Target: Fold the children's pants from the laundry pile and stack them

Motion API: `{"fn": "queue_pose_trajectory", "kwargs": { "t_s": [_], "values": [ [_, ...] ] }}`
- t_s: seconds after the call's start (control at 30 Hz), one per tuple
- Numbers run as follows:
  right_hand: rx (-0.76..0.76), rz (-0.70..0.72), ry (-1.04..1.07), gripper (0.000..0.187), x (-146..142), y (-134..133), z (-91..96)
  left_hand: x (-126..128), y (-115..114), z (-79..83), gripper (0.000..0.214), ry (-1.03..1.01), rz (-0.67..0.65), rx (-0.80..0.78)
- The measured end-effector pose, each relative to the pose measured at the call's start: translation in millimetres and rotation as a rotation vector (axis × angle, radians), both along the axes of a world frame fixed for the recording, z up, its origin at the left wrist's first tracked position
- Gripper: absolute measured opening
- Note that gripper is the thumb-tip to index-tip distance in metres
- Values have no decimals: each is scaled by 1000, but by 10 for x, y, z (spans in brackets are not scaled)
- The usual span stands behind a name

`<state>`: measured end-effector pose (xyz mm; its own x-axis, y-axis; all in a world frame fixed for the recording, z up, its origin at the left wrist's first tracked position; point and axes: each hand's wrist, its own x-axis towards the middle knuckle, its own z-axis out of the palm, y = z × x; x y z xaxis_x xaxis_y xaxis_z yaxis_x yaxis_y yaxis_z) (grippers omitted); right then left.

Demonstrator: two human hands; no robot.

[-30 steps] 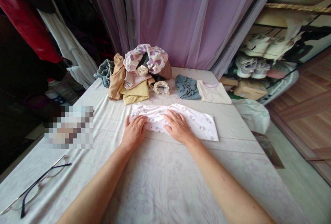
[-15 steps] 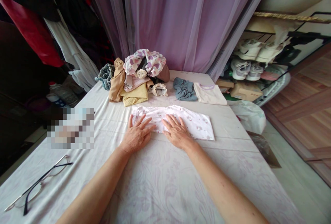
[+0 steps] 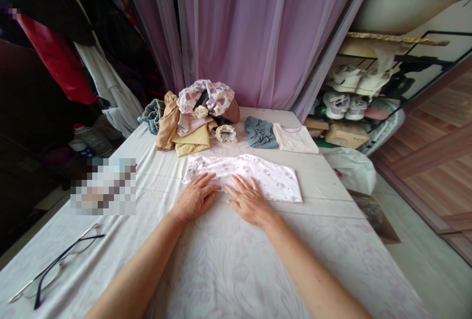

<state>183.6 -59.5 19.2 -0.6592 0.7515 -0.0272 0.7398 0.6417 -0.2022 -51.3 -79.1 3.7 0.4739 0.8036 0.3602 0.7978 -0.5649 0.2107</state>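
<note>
A white garment with small pink prints (image 3: 265,179) lies folded into a long strip on the pale bedsheet (image 3: 228,265). My left hand (image 3: 193,197) rests flat on its near left edge, fingers spread. My right hand (image 3: 248,201) lies flat beside it, fingertips on the garment's near edge, fingers stretched out. Neither hand holds anything.
A heap of unfolded clothes (image 3: 195,117) sits at the back. Right of it lie a folded grey piece (image 3: 260,132) and a folded cream piece (image 3: 295,138). Glasses (image 3: 55,267) rest at the near left. Shoe shelves (image 3: 350,98) stand right of the purple curtain (image 3: 250,34).
Both hands have slid toward me along the garment, from its middle to its near edge. The garment stays flat. The camera has tilted slightly.
</note>
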Motion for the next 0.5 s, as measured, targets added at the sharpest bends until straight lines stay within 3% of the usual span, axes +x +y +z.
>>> {"fn": "queue_pose_trajectory", "kwargs": {
  "t_s": [0.2,0.33,0.5],
  "values": [
    [63,-193,19,54,213,316,99,27,3,5,41,5,37,-6],
    [72,-324,-63,55,394,584,52,67,3,18,47,107,109,-62],
    [87,-353,-107,55,544,632,-39,91,-3,27,48,134,144,-85]
  ]
}}
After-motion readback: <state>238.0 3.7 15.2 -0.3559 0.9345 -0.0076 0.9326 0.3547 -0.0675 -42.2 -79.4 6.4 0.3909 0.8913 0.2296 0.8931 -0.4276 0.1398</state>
